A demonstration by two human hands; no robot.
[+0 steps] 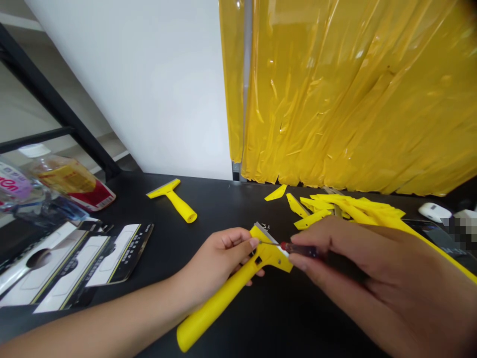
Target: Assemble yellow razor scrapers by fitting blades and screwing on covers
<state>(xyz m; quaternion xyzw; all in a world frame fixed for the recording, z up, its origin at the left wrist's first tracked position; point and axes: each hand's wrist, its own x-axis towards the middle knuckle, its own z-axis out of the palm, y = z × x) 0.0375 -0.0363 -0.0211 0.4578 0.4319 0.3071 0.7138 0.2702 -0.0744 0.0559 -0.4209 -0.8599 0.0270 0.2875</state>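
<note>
As LH (214, 261) grips scraper (219, 303), RH (346, 283) w/ screwdriver (301, 250)

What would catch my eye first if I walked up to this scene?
The big yellow plastic sheet hanging at the upper right stands out first. Below it, at the centre, the left hand grips a yellow scraper while the right hand holds a small screwdriver to its head. Behind them, yellow pieces lie heaped on the black table.

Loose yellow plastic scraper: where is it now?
In the head view, the yellow plastic scraper lies on the black tabletop beyond the left hand, right of black card packaging.
</note>
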